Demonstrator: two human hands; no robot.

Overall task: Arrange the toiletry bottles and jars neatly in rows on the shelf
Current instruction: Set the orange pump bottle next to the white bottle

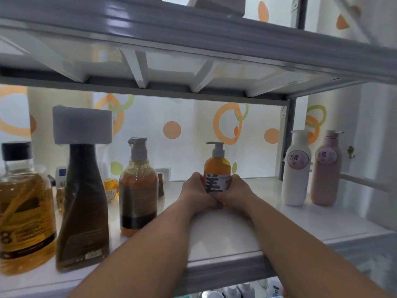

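Head view: we clasp the orange pump bottle (217,168) low around its label, left hand (196,191) and right hand (238,189) closed on it, mid-shelf (279,222). It looks full, heavy and smooth; we hold the body, not the pump.

Shelf (279,214) left: three bottles standing in a front row.
Centre: pump bottle (217,166) standing between both hands.
Right: two bottles standing side by side.
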